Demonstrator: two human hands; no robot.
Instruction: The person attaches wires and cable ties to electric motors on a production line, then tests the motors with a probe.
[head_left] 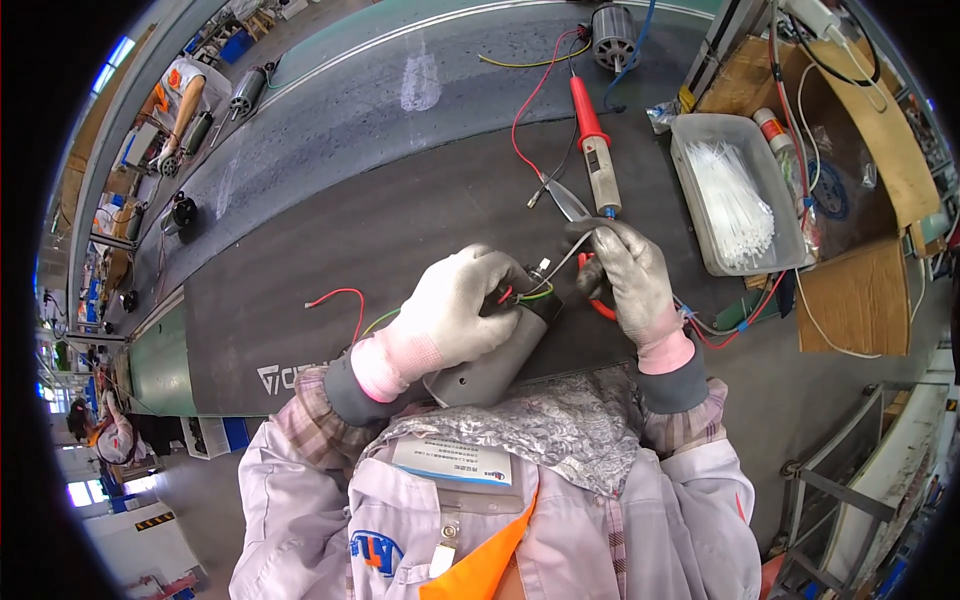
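I count two gloved hands, one left hand (pixel 450 310) and one right hand (pixel 637 275), with one near motor (pixel 490 355) between them. One far motor (pixel 614 38) sits to the right, and two more motors (pixel 248 92) far left. There's one red probe (pixel 598 165), one pair of pliers (pixel 602 309), one tub (pixel 787 190) and one cardboard box (pixel 860 300). The white ties (pixel 730 205) are too many to count.
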